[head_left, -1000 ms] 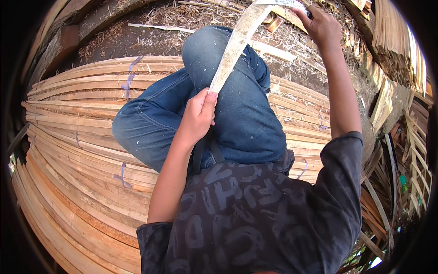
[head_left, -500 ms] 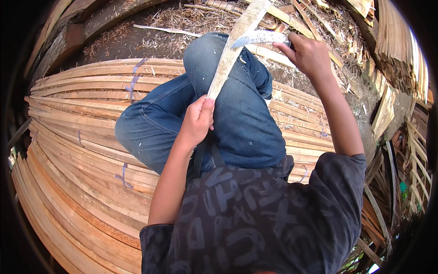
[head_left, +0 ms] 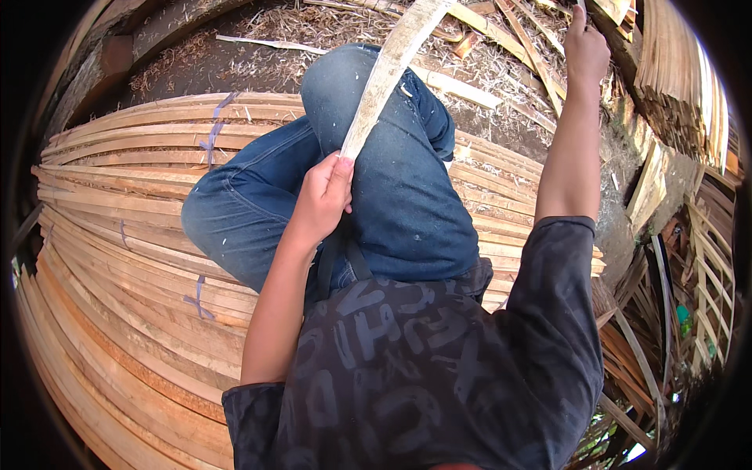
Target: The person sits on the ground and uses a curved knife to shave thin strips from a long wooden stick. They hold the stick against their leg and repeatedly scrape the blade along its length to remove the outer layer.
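My left hand [head_left: 323, 192] is closed round the near end of a long pale wooden strip [head_left: 389, 74]. The strip slants up and right across my raised knee in blue jeans [head_left: 415, 180] and runs out of view at the top. My right hand [head_left: 586, 55] is stretched far out to the upper right, its fingers curled round a knife. Only a small light sliver of the knife [head_left: 580, 5] shows at the top edge; most of it is out of the picture or hidden by the hand.
Bundles of thin wooden strips [head_left: 117, 211], bound with purple ties [head_left: 213, 133], lie under and beside me. Shavings [head_left: 345, 35] and loose offcuts [head_left: 458, 86] cover the ground ahead. A stack of strips [head_left: 677, 86] stands at the far right, above latticed slats [head_left: 711, 274].
My right hand has swung forward and to the right, taking the curved knife off the strip and mostly out of view. My left hand keeps its hold; the view has shifted slightly.
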A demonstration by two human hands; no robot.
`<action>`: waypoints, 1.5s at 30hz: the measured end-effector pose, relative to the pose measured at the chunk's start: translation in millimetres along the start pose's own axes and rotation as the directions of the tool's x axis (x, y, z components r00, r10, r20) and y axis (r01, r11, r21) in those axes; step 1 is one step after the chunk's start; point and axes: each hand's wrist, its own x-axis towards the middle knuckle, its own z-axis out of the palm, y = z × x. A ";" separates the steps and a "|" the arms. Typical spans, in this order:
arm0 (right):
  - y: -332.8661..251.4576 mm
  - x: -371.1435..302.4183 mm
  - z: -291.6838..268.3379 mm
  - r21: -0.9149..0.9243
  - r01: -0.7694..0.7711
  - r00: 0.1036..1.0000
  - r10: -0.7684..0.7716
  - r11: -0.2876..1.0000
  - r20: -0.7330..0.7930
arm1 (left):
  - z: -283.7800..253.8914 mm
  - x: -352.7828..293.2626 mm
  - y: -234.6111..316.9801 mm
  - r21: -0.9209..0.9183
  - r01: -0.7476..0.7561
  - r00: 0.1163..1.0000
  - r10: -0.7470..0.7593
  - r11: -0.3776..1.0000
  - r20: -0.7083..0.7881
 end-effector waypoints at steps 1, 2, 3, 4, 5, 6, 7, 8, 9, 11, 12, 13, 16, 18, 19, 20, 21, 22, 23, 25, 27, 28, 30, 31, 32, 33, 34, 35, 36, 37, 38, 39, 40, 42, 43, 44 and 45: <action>-1.8 -3.5 -7.0 -0.082 0.043 0.999 -0.042 0.996 0.006 | -0.6 -1.0 -1.9 -0.005 0.002 1.000 -0.002 1.000 -0.018; -16.6 -22.8 -17.9 -0.188 0.227 0.973 -0.232 0.956 -0.005 | -2.1 -0.8 -5.7 -0.001 0.034 0.999 -0.034 0.999 -0.035; -25.6 -39.3 -23.2 -0.092 0.308 0.952 -0.307 0.947 0.024 | -6.4 0.8 -6.4 -0.018 0.039 0.999 -0.040 0.999 -0.031; -29.1 -57.7 -24.6 0.011 0.382 0.923 -0.382 0.924 0.051 | -5.8 0.5 -8.5 -0.033 0.051 0.998 -0.052 0.998 -0.032; -37.9 -77.5 -35.0 0.136 0.391 0.905 -0.407 0.910 0.120 | -4.9 1.3 -7.5 -0.026 0.042 0.999 -0.043 0.999 -0.030; -50.0 -95.9 -43.2 0.258 0.384 0.882 -0.435 0.887 0.183 | -4.2 2.7 -5.2 -0.017 0.033 0.999 -0.033 0.999 -0.024; -64.5 -113.3 -46.6 0.232 0.558 0.790 -0.595 0.797 0.145 | -2.5 1.6 -4.6 -0.006 0.033 0.999 -0.033 0.999 -0.018; -76.2 -128.3 -46.9 0.200 0.707 0.670 -0.733 0.678 0.117 | -0.4 -0.9 -6.1 -0.018 0.043 0.999 -0.043 0.999 -0.020; -84.6 -131.6 -39.3 0.144 0.748 0.645 -0.761 0.648 0.076 | 0.0 -1.2 -4.2 -0.019 0.046 0.999 -0.047 0.999 -0.020; -85.5 -96.6 -10.0 0.050 0.640 0.768 -0.639 0.767 -0.032 | -1.2 -0.9 0.7 -0.016 0.049 0.999 -0.049 0.999 -0.019; -77.6 -75.0 -12.9 -0.027 0.687 0.723 -0.686 0.726 -0.082 | -0.7 0.8 3.7 -0.016 0.052 0.999 -0.052 0.999 -0.015; -83.1 -81.8 -9.1 0.074 0.639 0.769 -0.636 0.766 -0.054 | -1.0 1.6 5.8 -0.015 0.051 0.999 -0.051 0.999 -0.016; -102.9 -111.6 -3.4 0.185 0.641 0.752 -0.658 0.745 0.044 | -5.1 1.0 -4.0 -0.016 0.034 0.999 -0.034 0.999 -0.042; -110.4 -131.0 -22.6 0.123 0.810 0.567 -0.819 0.573 0.083 | -6.6 2.3 -4.5 -0.035 0.039 0.999 -0.040 0.999 -0.036; -110.1 -130.4 -20.3 0.098 0.862 0.492 -0.868 0.497 0.074 | -7.1 3.0 -2.6 -0.033 0.038 0.999 -0.039 0.999 -0.032; -101.0 -98.4 -13.1 0.082 0.723 0.679 -0.728 0.686 0.094 | -5.1 0.3 -2.8 -0.039 0.048 0.999 -0.049 0.998 -0.014; -86.2 -76.2 -3.2 0.076 0.676 0.732 -0.679 0.733 0.050 | -0.9 1.9 1.9 -0.007 0.051 0.999 -0.051 0.999 -0.004; -77.1 -67.1 3.1 0.078 0.624 0.780 -0.626 0.777 -0.005 | 0.0 5.3 7.1 0.032 0.047 0.999 -0.047 0.998 -0.001; -94.2 -84.0 1.0 0.155 0.584 0.806 -0.592 0.797 0.001 | -0.6 2.9 3.5 -0.023 0.034 0.999 -0.034 0.999 -0.017; -97.5 -100.6 3.7 0.206 0.682 0.724 -0.688 0.701 -0.054 | -4.2 3.4 -4.2 0.000 0.013 0.999 -0.013 1.000 -0.042; -92.0 -117.3 -6.8 0.082 0.854 0.517 -0.856 0.514 -0.016 | -5.8 2.2 -5.8 -0.008 0.046 0.998 -0.046 0.999 -0.041; -84.7 -99.6 -3.7 0.030 0.812 0.584 -0.811 0.583 -0.048 | -7.0 4.2 -3.9 0.000 0.038 0.999 -0.038 0.999 -0.034; -55.2 -54.4 -3.8 -0.094 0.699 0.705 -0.705 0.709 -0.081 | -4.6 4.0 2.7 -0.009 0.046 0.999 -0.046 0.999 0.016; -66.8 -61.1 2.6 0.060 0.701 0.710 -0.687 0.711 -0.153 | -1.4 3.6 6.9 0.003 0.047 0.999 -0.047 0.999 -0.001; -82.1 -77.6 0.9 0.133 0.635 0.772 -0.631 0.761 -0.078 | -1.7 1.0 2.7 -0.007 0.055 0.998 -0.055 0.998 -0.020; -83.0 -84.4 -4.4 0.169 0.616 0.784 -0.619 0.769 -0.042 | -2.4 2.0 -2.7 -0.023 0.045 0.999 -0.045 0.999 -0.022; -81.5 -94.9 -8.0 0.208 0.592 0.795 -0.607 0.779 0.011 | -3.7 0.5 -4.8 -0.042 0.051 0.998 -0.052 0.998 -0.022; -75.5 -100.6 -13.7 0.144 0.771 0.624 -0.781 0.621 0.030 | -3.1 3.6 -5.6 0.025 0.028 0.999 -0.027 0.999 -0.037; -67.7 -106.2 -6.2 0.141 0.842 0.529 -0.848 0.520 -0.036 | -3.3 3.0 -5.1 0.002 0.040 0.999 -0.040 0.999 -0.035; -63.5 -96.1 -7.2 0.082 0.773 0.628 -0.777 0.629 0.035 | -4.4 1.5 -3.2 -0.020 0.054 0.998 -0.054 0.998 -0.034; -56.7 -79.3 -8.2 0.012 0.689 0.721 -0.686 0.725 0.096 | -4.8 1.0 -3.6 -0.039 0.067 0.997 -0.068 0.997 -0.029; -40.2 -45.6 -17.6 0.058 0.473 0.878 -0.476 0.879 0.050 | -4.3 1.2 -4.4 -0.054 0.052 0.999 -0.052 0.997 -0.009; -27.7 -20.9 -23.2 0.132 0.225 0.973 -0.229 0.966 0.016 | -3.2 0.4 -5.9 -0.059 0.042 0.999 -0.042 0.997 -0.006; -35.9 -27.8 -44.8 0.173 0.269 0.963 -0.264 0.947 -0.054 | -2.7 2.1 -4.1 0.000 0.031 0.999 -0.031 1.000 -0.038; -47.9 -45.5 -46.2 0.207 0.379 0.925 -0.366 0.902 -0.096 | -3.6 5.6 -0.5 -0.008 0.038 0.999 -0.038 0.999 -0.029; -60.1 -68.2 -43.5 0.262 0.454 0.875 -0.481 0.852 0.049 | -2.2 2.0 -0.8 -0.014 0.067 0.997 -0.067 0.998 -0.033; -70.8 -92.2 -40.7 0.177 0.628 0.746 -0.651 0.757 0.140 | -0.7 -3.5 -4.2 -0.027 0.082 0.996 -0.083 0.996 -0.034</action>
